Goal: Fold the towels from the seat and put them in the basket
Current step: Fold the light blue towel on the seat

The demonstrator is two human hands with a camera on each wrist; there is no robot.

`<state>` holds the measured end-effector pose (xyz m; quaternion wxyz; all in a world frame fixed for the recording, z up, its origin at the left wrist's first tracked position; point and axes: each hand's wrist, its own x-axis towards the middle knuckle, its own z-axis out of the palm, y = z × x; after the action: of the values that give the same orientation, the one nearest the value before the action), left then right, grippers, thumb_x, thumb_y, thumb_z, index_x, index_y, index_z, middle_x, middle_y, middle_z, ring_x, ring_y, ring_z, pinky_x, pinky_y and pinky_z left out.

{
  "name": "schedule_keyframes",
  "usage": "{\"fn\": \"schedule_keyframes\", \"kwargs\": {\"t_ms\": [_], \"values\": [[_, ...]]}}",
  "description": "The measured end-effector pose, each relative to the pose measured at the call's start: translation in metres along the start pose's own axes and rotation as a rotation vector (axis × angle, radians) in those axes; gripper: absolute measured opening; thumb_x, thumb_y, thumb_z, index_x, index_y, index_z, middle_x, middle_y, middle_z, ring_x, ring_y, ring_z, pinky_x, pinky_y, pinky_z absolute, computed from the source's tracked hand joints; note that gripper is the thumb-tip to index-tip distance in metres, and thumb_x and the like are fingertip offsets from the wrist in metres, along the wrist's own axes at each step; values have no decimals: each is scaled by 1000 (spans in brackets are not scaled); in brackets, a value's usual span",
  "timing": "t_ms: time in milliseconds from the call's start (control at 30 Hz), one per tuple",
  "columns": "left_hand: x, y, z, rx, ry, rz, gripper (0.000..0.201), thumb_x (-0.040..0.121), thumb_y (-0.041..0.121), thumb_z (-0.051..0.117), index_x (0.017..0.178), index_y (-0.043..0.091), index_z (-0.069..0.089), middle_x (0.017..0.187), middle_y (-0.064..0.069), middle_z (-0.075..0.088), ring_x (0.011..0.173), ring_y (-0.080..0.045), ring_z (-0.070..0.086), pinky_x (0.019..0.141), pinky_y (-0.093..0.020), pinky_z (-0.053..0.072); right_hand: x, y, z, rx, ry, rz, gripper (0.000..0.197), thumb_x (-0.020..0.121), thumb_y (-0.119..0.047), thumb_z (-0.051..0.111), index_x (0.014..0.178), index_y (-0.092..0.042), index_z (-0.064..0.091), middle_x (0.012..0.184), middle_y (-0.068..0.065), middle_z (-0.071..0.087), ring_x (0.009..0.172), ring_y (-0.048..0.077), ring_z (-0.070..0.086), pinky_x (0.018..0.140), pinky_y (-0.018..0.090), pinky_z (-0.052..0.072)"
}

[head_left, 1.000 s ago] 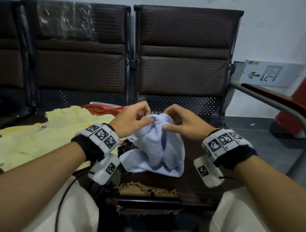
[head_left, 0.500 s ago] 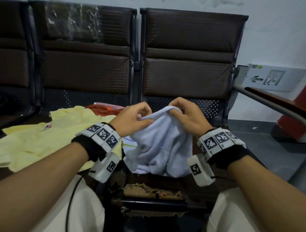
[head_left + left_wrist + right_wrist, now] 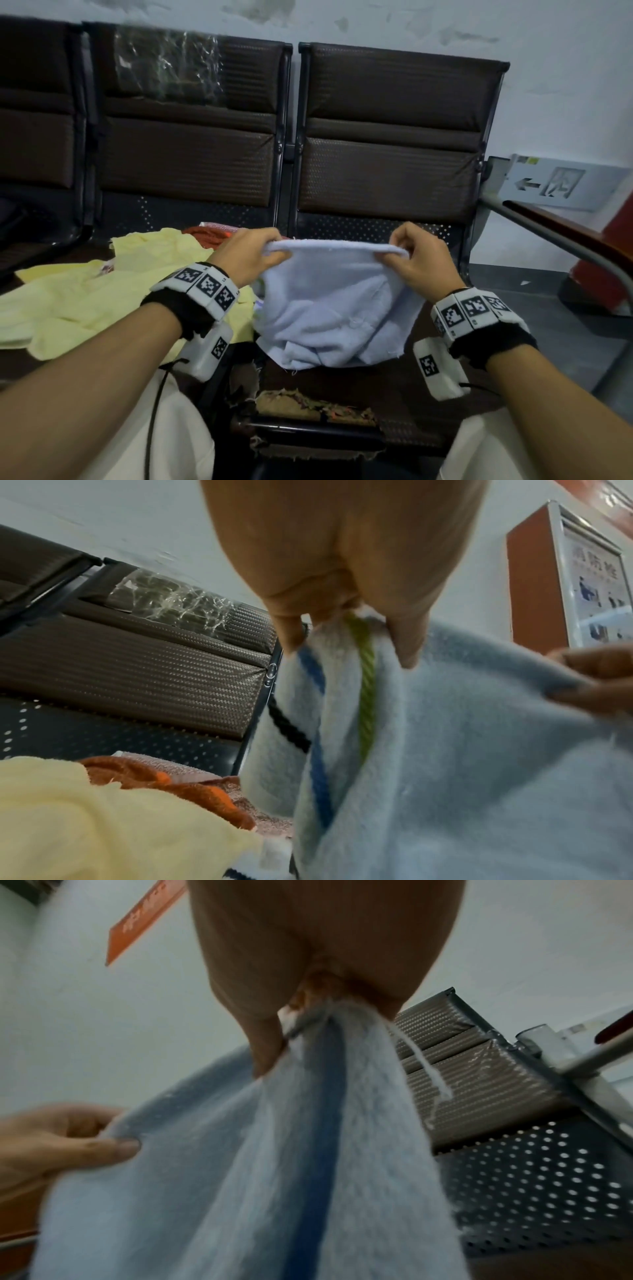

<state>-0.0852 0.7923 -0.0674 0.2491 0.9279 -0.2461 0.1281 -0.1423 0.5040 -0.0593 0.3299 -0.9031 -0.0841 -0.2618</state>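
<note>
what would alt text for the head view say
Two hands, left hand and right hand, pinch the top edge of a light blue towel stretched between them above a dark seat; yellow cloth lies to the left.

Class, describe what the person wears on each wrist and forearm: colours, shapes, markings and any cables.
Bare forearms, no sleeves. Each wrist has a black band carrying white blocks with black square-code markers, and a white boxy camera unit hangs beneath. A thin black cable trails from the left one.
</note>
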Motion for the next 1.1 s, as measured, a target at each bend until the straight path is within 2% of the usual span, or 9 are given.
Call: {"fn": "schedule_keyframes", "kwargs": {"t_ms": [133,267,367,500,633,767,900,1000,1100], "values": [[-4,1,-3,-7,79,9,20,83,36,66,80,25,49,71,4,60,69,-20,58,57,-35,46,-8,16,-5,-203,-284,53,30,72,-23,79,69,-24,49,65,-7,55,62,12,51,52,13,35],[-3,-2,1,35,96,-125,24,89,35,52,72,21,42,65,1,53,67,-25,54,57,-39,41,-16,29,-2,-526,-712,151,23,75,-34,74,89,-20,62,81,-4,58,78,15,55,67,24,39],[3,-8,-1,-102,164,-286,31,91,26,47,62,17,39,64,-4,49,72,-32,53,61,-40,36,-18,37,0,-531,-868,238,14,82,-32,67,75,-21,63,74,-2,60,74,14,56,66,25,43],[10,-10,0,-174,113,-365,27,95,21,45,89,2,63,94,-19,64,95,-35,59,79,-39,44,-6,33,4,-269,-558,211,23,92,-25,58,71,-16,59,69,2,57,68,15,52,63,28,41],[12,8,4,-510,16,-271,9,87,18,62,94,12,60,89,-1,62,89,-20,59,75,-27,46,10,-7,10,101,-210,-2,22,89,-23,62,68,-25,63,68,-2,64,68,11,56,67,31,46],[8,35,14,-575,-276,-88,62,70,37,78,124,25,51,110,14,59,99,0,57,81,-17,48,13,-44,28,364,-253,-116,12,90,-15,62,84,-12,73,83,4,73,79,14,66,75,29,52],[9,42,18,-440,-226,53,27,88,30,61,102,7,67,98,-6,70,94,-20,64,89,-41,49,15,-52,40,374,-224,-120,13,90,-16,62,83,-15,73,80,-2,72,77,8,67,73,20,51],[10,38,12,-592,-123,-22,19,92,23,57,85,6,63,78,-2,59,75,-13,54,75,-32,43,17,-48,39,415,-224,-50,9,86,-21,68,77,-18,68,72,-5,66,66,1,59,64,15,47],[9,35,3,-793,-36,-141,19,93,23,54,85,8,63,80,-8,60,77,-18,55,76,-36,44,13,-40,36,356,-484,52,16,73,-30,80,72,-22,66,66,-9,66,62,1,61,57,15,47]]}}
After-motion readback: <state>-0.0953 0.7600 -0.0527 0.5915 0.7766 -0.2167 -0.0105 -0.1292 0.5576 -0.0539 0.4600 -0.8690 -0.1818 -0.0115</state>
